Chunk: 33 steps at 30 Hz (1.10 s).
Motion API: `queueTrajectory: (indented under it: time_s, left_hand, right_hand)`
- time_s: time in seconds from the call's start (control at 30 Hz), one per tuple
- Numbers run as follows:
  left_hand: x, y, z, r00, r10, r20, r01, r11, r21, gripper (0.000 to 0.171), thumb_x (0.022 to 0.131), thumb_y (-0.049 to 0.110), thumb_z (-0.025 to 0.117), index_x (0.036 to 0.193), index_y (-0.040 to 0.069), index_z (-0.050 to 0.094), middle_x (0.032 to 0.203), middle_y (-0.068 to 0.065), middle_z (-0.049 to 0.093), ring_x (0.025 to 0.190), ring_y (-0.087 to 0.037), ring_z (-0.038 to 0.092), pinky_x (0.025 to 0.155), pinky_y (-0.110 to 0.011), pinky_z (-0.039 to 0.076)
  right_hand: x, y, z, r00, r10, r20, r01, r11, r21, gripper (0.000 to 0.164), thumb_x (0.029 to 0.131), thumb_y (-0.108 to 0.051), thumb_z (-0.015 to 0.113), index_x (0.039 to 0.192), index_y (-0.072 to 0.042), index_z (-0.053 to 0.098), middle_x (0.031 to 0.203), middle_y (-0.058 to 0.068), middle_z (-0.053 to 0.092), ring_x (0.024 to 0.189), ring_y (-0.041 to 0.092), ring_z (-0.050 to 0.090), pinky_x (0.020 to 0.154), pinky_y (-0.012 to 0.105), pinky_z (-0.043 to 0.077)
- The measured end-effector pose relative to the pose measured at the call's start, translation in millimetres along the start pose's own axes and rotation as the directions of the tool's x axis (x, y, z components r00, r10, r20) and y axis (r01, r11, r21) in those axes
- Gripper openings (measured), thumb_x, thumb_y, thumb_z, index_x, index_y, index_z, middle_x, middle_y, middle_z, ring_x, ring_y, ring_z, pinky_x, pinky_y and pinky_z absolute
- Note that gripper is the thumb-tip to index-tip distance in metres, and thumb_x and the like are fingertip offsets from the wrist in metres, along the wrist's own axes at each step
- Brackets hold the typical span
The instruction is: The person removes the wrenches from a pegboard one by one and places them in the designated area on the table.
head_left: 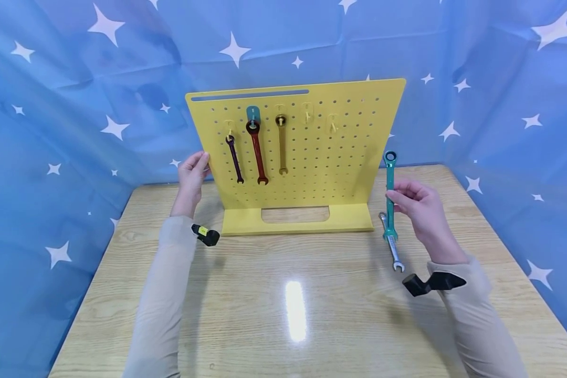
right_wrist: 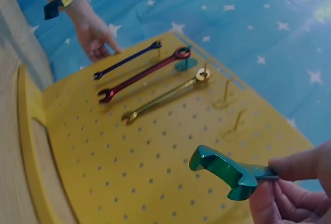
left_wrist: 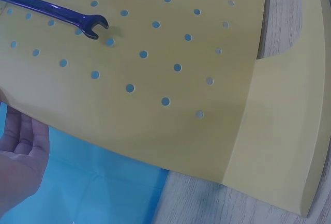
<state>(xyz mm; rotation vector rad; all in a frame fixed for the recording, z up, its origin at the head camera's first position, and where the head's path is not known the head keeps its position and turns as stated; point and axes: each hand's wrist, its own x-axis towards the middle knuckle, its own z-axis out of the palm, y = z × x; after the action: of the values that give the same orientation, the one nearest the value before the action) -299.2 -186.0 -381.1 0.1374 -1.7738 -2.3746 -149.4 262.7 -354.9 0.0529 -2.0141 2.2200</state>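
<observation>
My right hand [head_left: 420,212] pinches a green combination wrench [head_left: 390,176] by its shank, ring end up, beside the board's right edge. In the right wrist view the wrench's open end [right_wrist: 227,172] points toward the camera. My left hand [head_left: 191,178] holds the left edge of a yellow pegboard [head_left: 335,184]; some of its fingers are behind the board. From pegs hang a purple wrench [head_left: 235,160], a red wrench [head_left: 258,152] and a gold wrench [head_left: 282,147]. A silver wrench [head_left: 395,256] lies on the table, partly behind the green one.
Two yellow pegs, a left one [head_left: 307,114] and a right one [head_left: 333,125], hold nothing. The pegboard stands on its yellow base [head_left: 349,218] at the back of the wooden table [head_left: 236,310]. A blue star-patterned cloth [head_left: 283,31] hangs behind and at both sides.
</observation>
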Motion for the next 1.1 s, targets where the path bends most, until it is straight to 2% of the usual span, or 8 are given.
queueTrajectory:
  time_s: [0.27,0.5,0.8,1.0,1.1]
  left_hand:
    - [0.4,0.0,-0.7,1.000,-0.007,-0.006,0.007,1.000,-0.001,0.008,0.089,0.018,0.065,0.083,0.017,0.069,0.082,0.003,0.064,0.076,-0.010,0.061,0.072,-0.021,0.050]
    - [-0.4,-0.1,0.0,1.000,-0.001,-0.006,0.001,1.000,-0.008,0.009,0.089,0.016,0.064,0.082,0.017,0.069,0.083,0.003,0.064,0.077,-0.010,0.061,0.072,-0.022,0.050]
    - [0.4,1.0,0.4,1.000,-0.001,-0.017,0.001,1.000,-0.015,0.009,0.089,0.016,0.065,0.082,0.016,0.069,0.082,0.003,0.064,0.076,-0.010,0.061,0.072,-0.022,0.050]
    - [0.7,0.4,1.0,1.000,-0.010,-0.015,0.010,1.000,-0.023,0.008,0.089,0.015,0.066,0.082,0.016,0.069,0.082,0.003,0.064,0.075,-0.010,0.061,0.071,-0.022,0.051]
    - [0.6,-0.2,0.8,1.000,-0.007,-0.015,0.007,1.000,-0.022,0.008,0.088,0.015,0.066,0.082,0.016,0.070,0.081,0.003,0.065,0.075,-0.010,0.061,0.071,-0.021,0.051]
  right_hand:
    - [-4,14,-19,0.998,0.068,-0.004,-0.068,0.993,-0.101,0.004,0.089,-0.007,0.064,0.089,-0.010,0.066,0.077,-0.006,0.064,0.069,0.004,0.059,0.061,0.015,0.052]
    - [-6,28,-37,0.994,0.110,-0.025,-0.113,0.972,-0.207,0.007,0.091,-0.008,0.062,0.089,-0.014,0.065,0.076,-0.010,0.062,0.069,0.001,0.058,0.061,0.015,0.051]
    - [-10,49,-59,0.981,0.186,-0.048,-0.192,0.956,-0.220,0.005,0.091,-0.007,0.062,0.091,-0.013,0.063,0.077,-0.010,0.062,0.070,0.001,0.059,0.061,0.016,0.051]
    - [-12,66,-73,0.968,0.234,-0.089,-0.250,0.925,-0.287,0.008,0.091,-0.008,0.061,0.089,-0.016,0.062,0.074,-0.016,0.062,0.068,-0.002,0.058,0.060,0.016,0.050]
    - [-13,74,-78,0.963,0.248,-0.100,-0.268,0.905,-0.330,0.005,0.092,-0.009,0.060,0.091,-0.014,0.061,0.074,-0.018,0.061,0.068,-0.003,0.056,0.060,0.016,0.050]
